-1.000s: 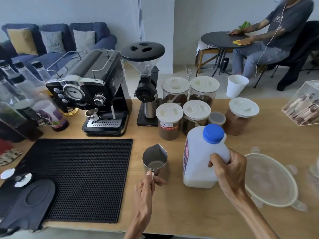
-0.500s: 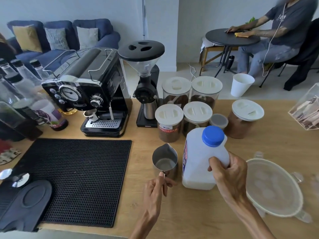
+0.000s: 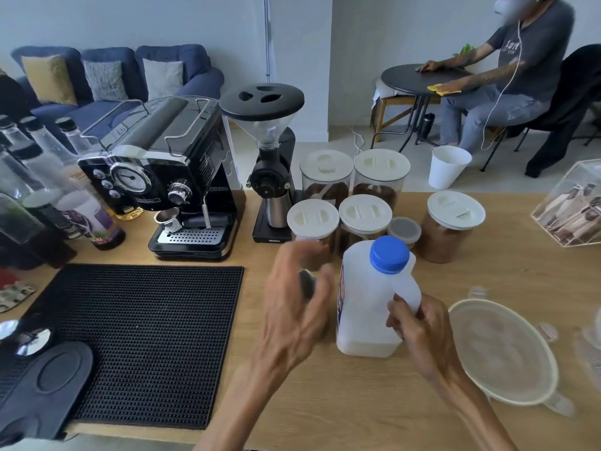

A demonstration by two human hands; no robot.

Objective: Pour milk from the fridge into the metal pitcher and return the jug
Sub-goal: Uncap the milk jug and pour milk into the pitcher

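The milk jug point(image 3: 367, 307) is a white translucent plastic one with a blue screw cap point(image 3: 389, 254), cap on, standing upright on the wooden counter point(image 3: 357, 402), right of the middle and closer to its near edge. There's a colourful label on its left face. Only a shallow band of milk shows at the bottom. The metal pitcher point(image 3: 307, 284) sits just left of the jug, mostly hidden, only a dark blurry sliver visible.

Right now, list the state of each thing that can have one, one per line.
milk jug: upright on the counter, blue cap on
right hand: grips the jug's handle
left hand: raised, blurred, fingers spread, holds nothing
metal pitcher: mostly hidden behind the left hand
jars: lidded
paper cup: upright
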